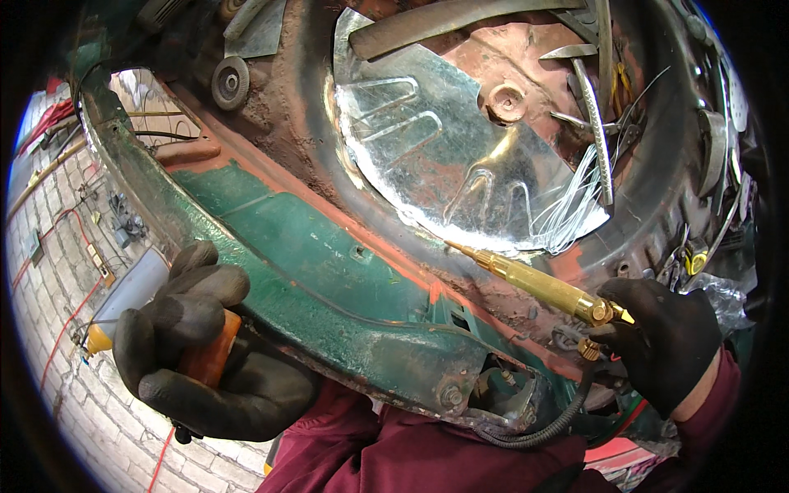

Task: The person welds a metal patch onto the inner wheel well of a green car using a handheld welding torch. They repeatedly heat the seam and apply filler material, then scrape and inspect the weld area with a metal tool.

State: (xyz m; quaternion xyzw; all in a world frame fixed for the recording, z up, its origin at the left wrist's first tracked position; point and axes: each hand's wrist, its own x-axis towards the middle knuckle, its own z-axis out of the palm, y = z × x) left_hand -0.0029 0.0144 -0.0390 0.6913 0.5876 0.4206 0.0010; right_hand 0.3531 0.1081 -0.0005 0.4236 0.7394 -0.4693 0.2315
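Observation:
My right hand, in a black glove, is closed round the valve end of a brass gas torch. The torch's thin tip points up and left, near the lower edge of a shiny sheet-metal patch in a round well. No flame shows. From the torch's valves a dark ribbed hose runs down. My left hand, also in a black glove, has its fingers curled round a small orange block-like object, mostly hidden. It hovers left of the green body panel.
On the patch lie a bundle of thin wires, a hammer and a curved metal strip. A wire wheel rests on the upper left ledge. Pliers and other tools crowd the right. Red cables cross the brick-patterned floor.

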